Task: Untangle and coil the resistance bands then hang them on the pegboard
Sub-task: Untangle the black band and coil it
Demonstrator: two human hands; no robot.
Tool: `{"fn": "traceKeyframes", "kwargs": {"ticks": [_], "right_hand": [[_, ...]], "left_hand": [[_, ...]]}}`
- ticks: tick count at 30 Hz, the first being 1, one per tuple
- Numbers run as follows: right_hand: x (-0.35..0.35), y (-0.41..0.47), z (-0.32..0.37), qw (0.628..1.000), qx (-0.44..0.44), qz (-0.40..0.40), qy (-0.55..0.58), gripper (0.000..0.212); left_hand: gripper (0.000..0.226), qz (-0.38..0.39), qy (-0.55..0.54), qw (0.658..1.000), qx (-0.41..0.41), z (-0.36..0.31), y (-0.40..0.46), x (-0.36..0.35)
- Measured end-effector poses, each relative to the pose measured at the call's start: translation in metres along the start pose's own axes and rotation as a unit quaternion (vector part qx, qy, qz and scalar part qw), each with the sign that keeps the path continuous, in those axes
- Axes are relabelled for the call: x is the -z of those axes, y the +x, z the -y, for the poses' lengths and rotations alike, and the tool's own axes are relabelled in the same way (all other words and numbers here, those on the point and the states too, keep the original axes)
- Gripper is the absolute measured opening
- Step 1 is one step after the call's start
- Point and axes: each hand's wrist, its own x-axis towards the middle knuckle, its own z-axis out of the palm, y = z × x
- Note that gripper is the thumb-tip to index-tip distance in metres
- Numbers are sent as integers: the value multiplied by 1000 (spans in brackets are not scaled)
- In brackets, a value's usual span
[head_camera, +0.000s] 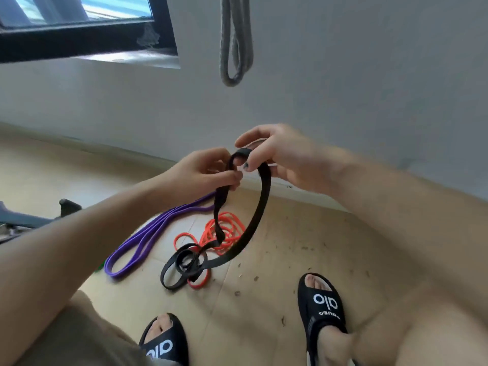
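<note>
Beige tile floor [264,299], scattered with small dark bits of debris, meets a pale grey wall [343,75]; a dark-framed window [87,46] sits at upper left. A grey band [235,48] hangs in loops against the wall. On the floor lie a purple band [148,233], folded long, and a tangled orange band [224,231] just beside it. The black band [260,204] runs from the hands down to a knotted heap touching the orange one. The left hand [203,170] pinches one strand between pressed fingers [232,178]; the right hand [280,157] pinches the band's top loop between thumb and forefinger. Two feet in black slides [320,302] stand on the tiles below.
</note>
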Motion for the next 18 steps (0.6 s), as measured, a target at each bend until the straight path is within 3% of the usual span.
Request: {"fn": "traceKeyframes", "kwargs": {"ticks": [7,11,14,16,18], "right_hand": [[9,-16,-6,1000,16,-6,8,21],[21,-13,-9,1000,17,1,-8,26],[28,-15,-13,993,32,5,-116,30],[26,-14,-17,974,48,-21,-222,30],[20,-11,-21,944,77,-64,-314,27]], "left_hand": [[14,-2,23,998,-59,-14,7,-11],[22,33,17,998,-56,-16,9,-10],[20,53,8,998,-43,-16,8,-4],[10,28,86,994,-63,-13,8,-2],[17,-8,164,982,-91,-11,8,-6]]}}
